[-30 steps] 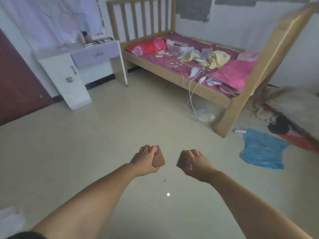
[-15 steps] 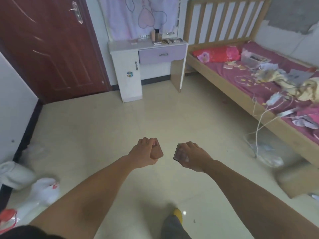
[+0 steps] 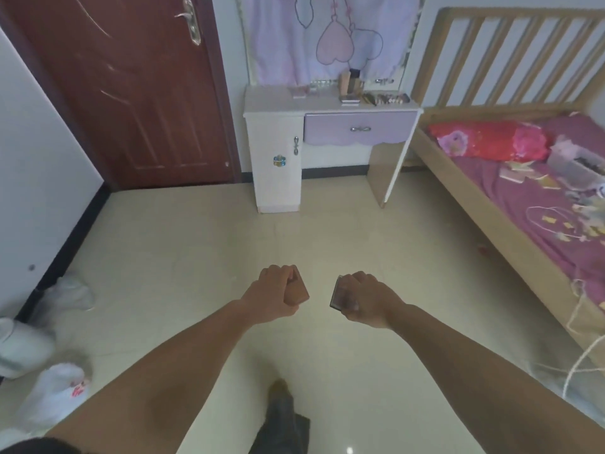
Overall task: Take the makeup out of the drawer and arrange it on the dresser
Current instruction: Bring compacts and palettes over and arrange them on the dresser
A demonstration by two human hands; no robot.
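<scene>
My left hand (image 3: 273, 293) is closed around a small brown makeup case (image 3: 297, 290), held out over the floor. A flat dark makeup palette (image 3: 338, 291) sits in the grip of my right hand (image 3: 368, 298). Both hands hover at mid-frame, well short of the white dresser (image 3: 275, 103) against the far wall. Its purple drawer (image 3: 358, 128) is shut. Several makeup items (image 3: 375, 98) lie on the dresser's top at the right, with a small pink item (image 3: 299, 92) near its middle.
A dark red door (image 3: 131, 86) stands left of the dresser. A wooden bed (image 3: 510, 178) with a purple sheet and clutter fills the right side. White plastic bags (image 3: 55, 391) lie on the floor at the left. My leg (image 3: 281, 417) shows below.
The view has swung left and closer: the dresser now sits ahead at top centre and larger. Both hands keep their hold on the two makeup items.
</scene>
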